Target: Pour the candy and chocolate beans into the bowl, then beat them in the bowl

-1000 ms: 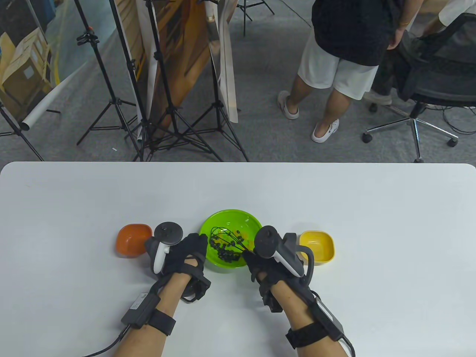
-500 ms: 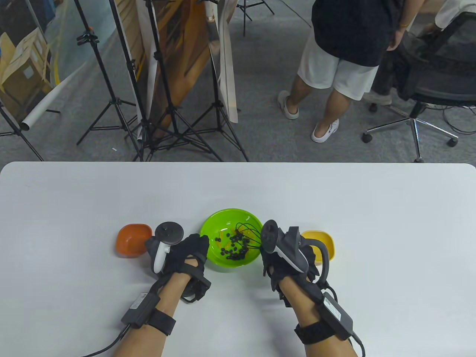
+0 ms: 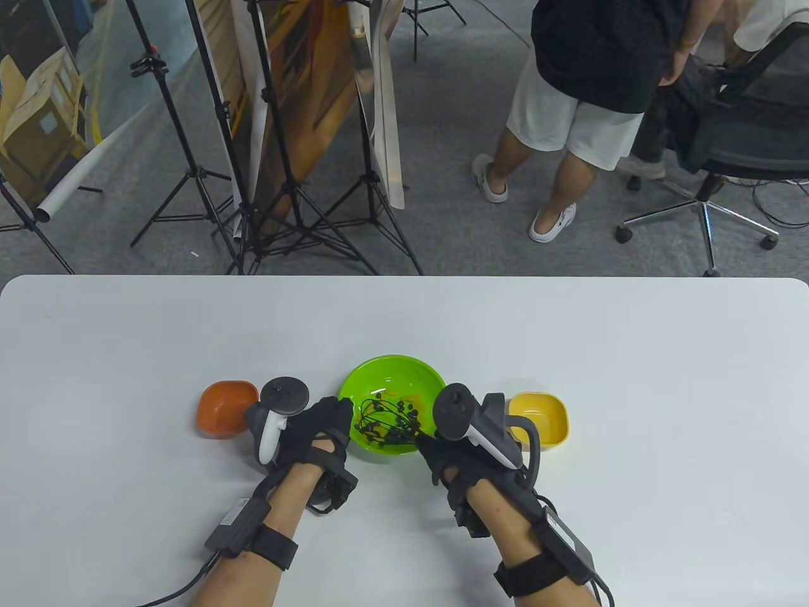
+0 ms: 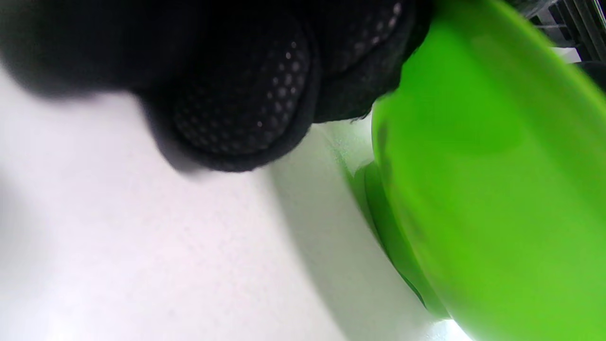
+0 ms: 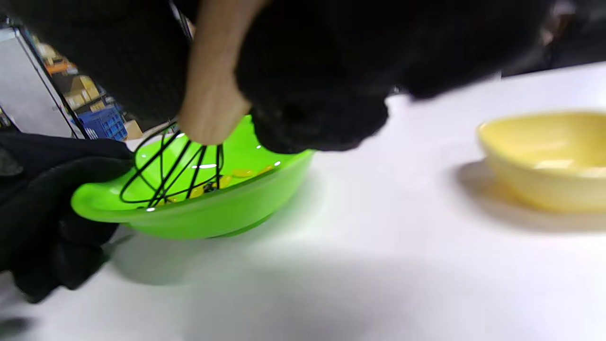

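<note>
On the smooth white table point(image 3: 126, 354) we steady the glossy round green bowl point(image 3: 379, 373), our left hand point(image 3: 319, 430) with fingers wrapped against its near-left rim. Our right hand point(image 3: 452, 452) clenches the pale wooden handle of a black wire whisk point(image 3: 379, 423), its loops down among small dark chocolate beans point(image 3: 404, 420) and yellow candy point(image 5: 244, 173). Rounded-square orange dish point(image 3: 224, 408) and yellow dish point(image 3: 547, 417) flank the bowl; we can read no writing.

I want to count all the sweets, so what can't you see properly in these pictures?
- Sweets in the green bowl: in the table view the whisk wires cover them and they are too small to count.
- Whisk handle: the right hand wraps it; only a tan stretch shows in the right wrist view.
- Left wrist view: blurred, the left hand fills the top, the bowl's inside is hidden.
- Orange bowl: partly behind the left tracker.
</note>
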